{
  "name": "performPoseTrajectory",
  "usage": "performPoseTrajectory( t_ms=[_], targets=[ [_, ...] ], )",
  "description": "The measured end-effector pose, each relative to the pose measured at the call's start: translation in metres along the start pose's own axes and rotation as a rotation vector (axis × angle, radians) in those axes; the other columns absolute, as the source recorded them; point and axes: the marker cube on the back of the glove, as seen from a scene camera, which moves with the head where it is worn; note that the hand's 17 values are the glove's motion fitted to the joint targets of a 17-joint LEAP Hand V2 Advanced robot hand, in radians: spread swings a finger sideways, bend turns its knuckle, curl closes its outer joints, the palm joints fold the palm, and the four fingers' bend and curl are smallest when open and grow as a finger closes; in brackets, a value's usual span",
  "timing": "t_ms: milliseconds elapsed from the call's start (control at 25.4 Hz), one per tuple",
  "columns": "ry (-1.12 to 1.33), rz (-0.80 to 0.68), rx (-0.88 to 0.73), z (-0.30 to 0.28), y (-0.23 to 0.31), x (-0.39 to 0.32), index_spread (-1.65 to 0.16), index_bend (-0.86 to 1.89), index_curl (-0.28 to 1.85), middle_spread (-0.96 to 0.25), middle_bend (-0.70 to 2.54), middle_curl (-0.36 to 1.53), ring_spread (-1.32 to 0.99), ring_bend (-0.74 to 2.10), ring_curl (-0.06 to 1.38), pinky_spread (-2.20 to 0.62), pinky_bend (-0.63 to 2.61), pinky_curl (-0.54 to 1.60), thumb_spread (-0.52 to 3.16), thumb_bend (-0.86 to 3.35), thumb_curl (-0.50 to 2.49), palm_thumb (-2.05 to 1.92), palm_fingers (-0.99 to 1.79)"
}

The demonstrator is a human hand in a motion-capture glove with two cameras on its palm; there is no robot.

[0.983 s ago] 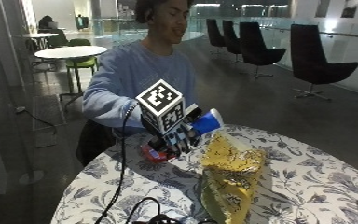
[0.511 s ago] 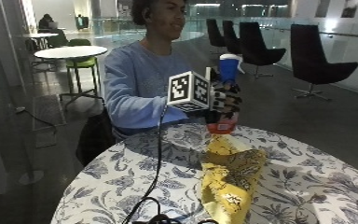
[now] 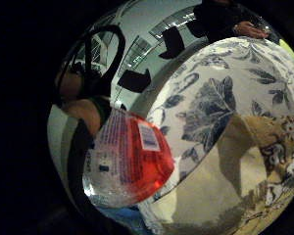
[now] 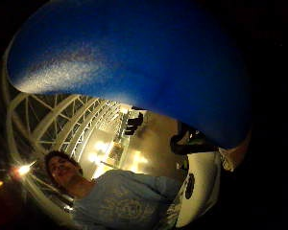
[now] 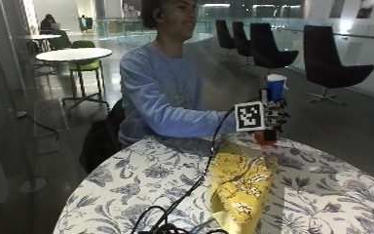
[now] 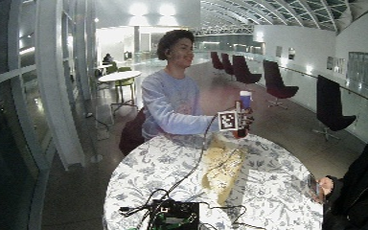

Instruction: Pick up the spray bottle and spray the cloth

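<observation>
The right hand (image 5: 272, 119) fingers grip the spray bottle (image 5: 274, 92) above the cloth (image 5: 242, 180); next, aim the nozzle down and squeeze.

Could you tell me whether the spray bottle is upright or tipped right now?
Upright: the right hand holds the spray bottle blue cap up, red base down.
</observation>
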Motion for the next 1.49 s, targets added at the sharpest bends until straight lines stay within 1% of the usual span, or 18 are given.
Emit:
performPoseTrajectory(
  t_ms=[157, 354, 550, 747, 826, 904, 1022, 1258, 1494],
  targets=[
    [-0.013, 0.007, 0.014, 0.008, -0.002, 0.003, -0.27, 0.1, 0.22, -0.07, 0.27, 0.46, -0.05, 0.53, 0.38, 0.02, 0.36, 0.35, 0.89, -0.02, 0.56, 0.96, 1.0],
    [0.047, -0.001, -0.049, 0.019, 0.009, 0.012, -0.27, 0.09, 0.22, -0.07, 0.27, 0.46, -0.05, 0.52, 0.38, 0.02, 0.35, 0.35, 0.9, -0.02, 0.56, 0.97, 1.01],
    [0.03, -0.023, -0.079, 0.025, 0.017, 0.015, -0.27, 0.09, 0.22, -0.07, 0.27, 0.46, -0.05, 0.52, 0.38, 0.03, 0.35, 0.35, 0.9, -0.02, 0.55, 0.97, 1.01],
    [0.026, -0.035, -0.157, 0.016, 0.03, 0.012, -0.28, 0.08, 0.22, -0.07, 0.26, 0.46, -0.05, 0.51, 0.39, 0.03, 0.34, 0.35, 0.91, -0.02, 0.54, 0.97, 1.01],
    [0.05, -0.044, -0.115, 0.008, 0.031, 0.01, -0.28, 0.05, 0.21, -0.07, 0.29, 0.46, -0.05, 0.51, 0.39, 0.05, 0.33, 0.35, 0.93, -0.04, 0.53, 0.94, 0.95],
    [0.084, -0.058, -0.055, -0.007, 0.036, 0.007, -0.29, 0.01, 0.19, -0.06, 0.3, 0.47, -0.05, 0.51, 0.4, 0.07, 0.34, 0.37, 0.94, -0.04, 0.51, 0.91, 0.85],
    [0.167, -0.073, -0.037, -0.042, 0.061, 0.007, -0.3, 0.02, 0.17, -0.06, 0.31, 0.47, -0.04, 0.51, 0.4, 0.08, 0.36, 0.37, 0.95, -0.04, 0.49, 0.88, 0.8],
    [0.392, -0.057, 0.006, -0.132, 0.135, 0.01, -0.31, 0.04, 0.15, -0.06, 0.33, 0.47, -0.04, 0.54, 0.39, 0.09, 0.36, 0.36, 0.97, -0.04, 0.46, 0.84, 0.81],
    [0.633, -0.016, 0.065, -0.204, 0.217, 0.013, -0.32, 0.05, 0.14, -0.06, 0.35, 0.47, -0.04, 0.55, 0.4, 0.09, 0.37, 0.37, 1.0, -0.03, 0.44, 0.82, 0.8]
  ],
)
